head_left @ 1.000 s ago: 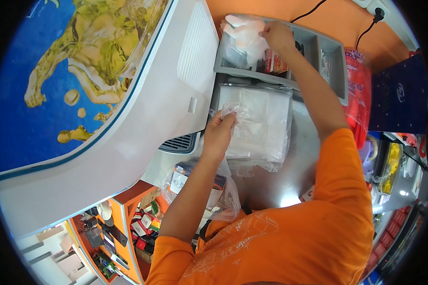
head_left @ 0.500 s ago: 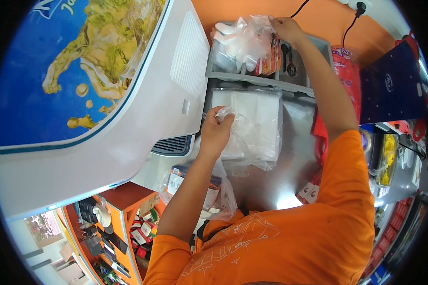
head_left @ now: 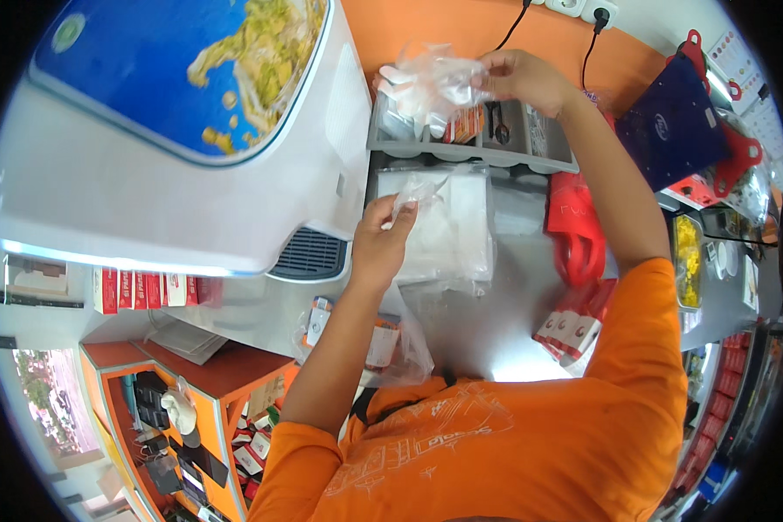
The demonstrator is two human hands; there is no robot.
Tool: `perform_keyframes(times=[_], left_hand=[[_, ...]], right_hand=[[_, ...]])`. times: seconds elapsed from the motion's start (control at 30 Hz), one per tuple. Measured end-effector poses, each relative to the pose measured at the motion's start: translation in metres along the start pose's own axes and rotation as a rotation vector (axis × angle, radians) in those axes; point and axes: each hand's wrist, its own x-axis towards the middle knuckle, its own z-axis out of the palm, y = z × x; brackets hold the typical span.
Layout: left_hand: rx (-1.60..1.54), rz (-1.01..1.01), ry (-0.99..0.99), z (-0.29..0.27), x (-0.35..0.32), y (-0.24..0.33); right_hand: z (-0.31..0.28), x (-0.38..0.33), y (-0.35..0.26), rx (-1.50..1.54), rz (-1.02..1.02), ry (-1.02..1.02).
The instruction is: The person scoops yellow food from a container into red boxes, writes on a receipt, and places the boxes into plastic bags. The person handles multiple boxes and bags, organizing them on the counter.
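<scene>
My left hand (head_left: 381, 244) is closed in a pinch on a crumpled piece of clear plastic (head_left: 420, 188). It hangs over a flat pack of white sheets in a clear wrapper (head_left: 461, 230) on the metal counter. Farther off, my right hand (head_left: 526, 80) pinches the edge of a bunch of clear disposable plastic gloves (head_left: 426, 91). The gloves bulge over the left compartments of a grey cutlery tray (head_left: 474, 155). Black spoons (head_left: 498, 123) and orange-printed packets (head_left: 459, 127) lie in the compartments beside them.
A large white machine (head_left: 191, 209) with a dark drip grate (head_left: 311, 254) stands on the left. Red plastic bags (head_left: 574, 226) and red-and-white packets (head_left: 574, 322) lie right. A clear bag with small boxes (head_left: 400, 344) sits near my body. Wall sockets (head_left: 598, 12) are behind.
The view has shifted, showing more on the left and right. My right hand's fingers now reach farther over the glove bunch. My left hand keeps its pinch on the clear plastic.
</scene>
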Motion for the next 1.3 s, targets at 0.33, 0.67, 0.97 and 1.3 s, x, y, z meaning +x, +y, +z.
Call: perform_keyframes(times=[0.33, 0.67, 0.97, 1.3], left_hand=[[0.275, 0.513, -0.213, -0.084, -0.057, 0.064], [0.79, -0.188, -0.207, -0.227, -0.095, -0.044], [0.544, -0.216, -0.11, -0.221, -0.145, -0.089], [0.399, -0.199, -0.041, -0.233, -0.166, -0.07]], right_hand=[[0.171, -0.117, -0.043, 0.357, 0.099, -0.138], [0.312, -0.174, -0.017, -0.074, -0.14, -0.161], [0.421, -0.199, 0.005, -0.153, -0.1, -0.247], [0.467, -0.151, 0.023, -0.696, 0.423, -0.956]])
